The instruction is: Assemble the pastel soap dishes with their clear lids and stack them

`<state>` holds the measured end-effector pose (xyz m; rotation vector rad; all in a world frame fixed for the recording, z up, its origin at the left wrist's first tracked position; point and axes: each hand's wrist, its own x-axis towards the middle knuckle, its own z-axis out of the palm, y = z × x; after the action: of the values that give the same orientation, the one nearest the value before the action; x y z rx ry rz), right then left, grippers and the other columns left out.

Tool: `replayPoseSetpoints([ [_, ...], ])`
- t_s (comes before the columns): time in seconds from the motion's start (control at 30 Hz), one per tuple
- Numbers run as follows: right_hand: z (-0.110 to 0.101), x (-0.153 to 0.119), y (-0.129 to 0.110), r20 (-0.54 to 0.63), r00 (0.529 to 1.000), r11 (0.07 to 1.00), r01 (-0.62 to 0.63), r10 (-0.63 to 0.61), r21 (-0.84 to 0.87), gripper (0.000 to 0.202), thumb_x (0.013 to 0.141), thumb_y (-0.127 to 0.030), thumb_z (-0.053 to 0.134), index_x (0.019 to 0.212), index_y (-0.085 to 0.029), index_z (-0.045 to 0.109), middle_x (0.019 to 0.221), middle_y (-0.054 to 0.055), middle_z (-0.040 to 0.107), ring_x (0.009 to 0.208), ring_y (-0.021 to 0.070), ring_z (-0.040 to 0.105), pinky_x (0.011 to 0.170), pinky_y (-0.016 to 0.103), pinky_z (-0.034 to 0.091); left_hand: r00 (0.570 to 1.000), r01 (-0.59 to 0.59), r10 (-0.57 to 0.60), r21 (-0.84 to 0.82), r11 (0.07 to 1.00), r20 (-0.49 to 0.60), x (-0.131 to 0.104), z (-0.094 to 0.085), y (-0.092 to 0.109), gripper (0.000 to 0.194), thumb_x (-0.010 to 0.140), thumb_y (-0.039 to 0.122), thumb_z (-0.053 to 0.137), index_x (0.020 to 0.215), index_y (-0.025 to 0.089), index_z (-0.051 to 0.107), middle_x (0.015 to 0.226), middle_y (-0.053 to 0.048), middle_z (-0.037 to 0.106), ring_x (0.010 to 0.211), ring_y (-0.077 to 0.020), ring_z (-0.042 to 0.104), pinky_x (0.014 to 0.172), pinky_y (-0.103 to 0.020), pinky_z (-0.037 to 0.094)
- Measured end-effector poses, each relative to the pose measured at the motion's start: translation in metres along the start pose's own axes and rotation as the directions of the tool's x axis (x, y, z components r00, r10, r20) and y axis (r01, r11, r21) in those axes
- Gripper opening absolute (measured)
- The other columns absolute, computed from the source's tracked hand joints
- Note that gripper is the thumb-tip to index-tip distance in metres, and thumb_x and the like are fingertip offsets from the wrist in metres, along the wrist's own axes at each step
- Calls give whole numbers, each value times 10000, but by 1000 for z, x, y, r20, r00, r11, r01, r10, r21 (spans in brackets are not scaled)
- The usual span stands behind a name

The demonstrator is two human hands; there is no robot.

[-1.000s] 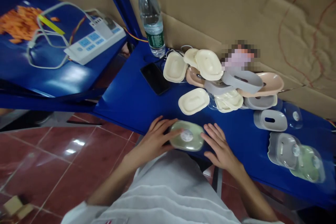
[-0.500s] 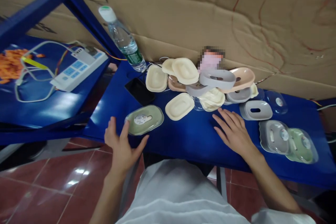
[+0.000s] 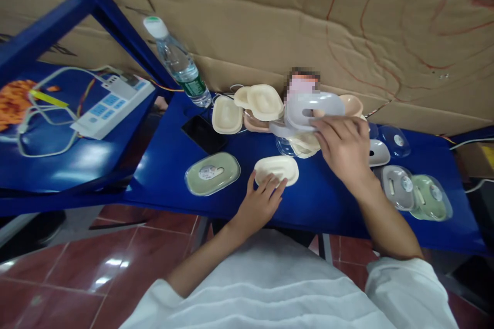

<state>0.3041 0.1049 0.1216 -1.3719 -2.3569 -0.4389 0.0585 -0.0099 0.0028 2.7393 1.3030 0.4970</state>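
My left hand point(image 3: 262, 197) lies with its fingers apart on a cream oval tray point(image 3: 292, 165) near the middle of the table. Farther right, my right hand point(image 3: 343, 146) is closed on the rim of a pale grey soap dish point(image 3: 322, 102) with a slot in its base. That dish is tilted above a pile of other dishes, and its right end is partly behind the hand. To the left of my left hand sits a green soap dish point(image 3: 208, 174) under a clear lid. Several cream trays point(image 3: 264, 102) are heaped behind, alongside a peach dish point(image 3: 352, 106).
A water bottle point(image 3: 181, 67) and a black phone point(image 3: 203, 132) are at the back left. On the right stand lidded grey point(image 3: 397, 185) and green point(image 3: 428, 196) dishes and a clear lid point(image 3: 394, 140). Cardboard point(image 3: 247, 20) walls the rear; a power strip point(image 3: 111, 108) lies far left.
My left hand has moved right from beside the green dish onto the cream tray, which has shifted right and nearer. My right hand has reached up and taken hold of the pale grey dish.
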Motion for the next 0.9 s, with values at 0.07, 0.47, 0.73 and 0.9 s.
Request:
replayPoseSetpoints([
  [0.07, -14, -41, -23, -73, 997, 998, 6, -1, 58, 375, 1036, -217, 638, 1410, -249, 648, 1273, 94, 768, 1155, 266, 694, 1077, 453, 419, 998, -51, 49, -85, 995, -28, -25, -2, 1, 512, 1043, 143, 580, 1552, 178, 538, 1344, -132, 733, 1358, -265, 636, 1333, -624, 254],
  [0.47, 33, -143, -119, 240, 954, 879, 47, -180, 474, 412, 1070, -134, 535, 1443, -269, 644, 1485, 45, 688, 1484, 232, 551, 1283, 499, 377, 998, 52, -58, -285, 957, -13, -45, -21, -35, 823, 950, 343, 802, 1648, 281, 369, 1647, -231, 407, 1511, -398, 486, 1162, -574, 530],
  [0.73, 43, -108, -108, 242, 872, 783, 220, -425, 582, 435, 1067, -99, 523, 1460, -235, 650, 1514, 53, 666, 1476, 213, 563, 1298, 495, 426, 979, 138, -167, -227, 964, -113, -63, -14, -40, 638, 971, 305, 775, 1557, 245, 530, 1608, -251, 447, 1488, -393, 511, 1141, -541, 521],
  [0.9, 42, -94, -86, 196, 922, 724, 117, -333, 680, 418, 1066, -219, 604, 1472, -305, 654, 1479, 59, 689, 1421, 215, 613, 1222, 461, 511, 977, 183, -196, -140, 973, -82, -57, -15, -35, 586, 967, 444, 775, 1506, 299, 595, 1588, -224, 517, 1431, -385, 566, 1167, -587, 447],
])
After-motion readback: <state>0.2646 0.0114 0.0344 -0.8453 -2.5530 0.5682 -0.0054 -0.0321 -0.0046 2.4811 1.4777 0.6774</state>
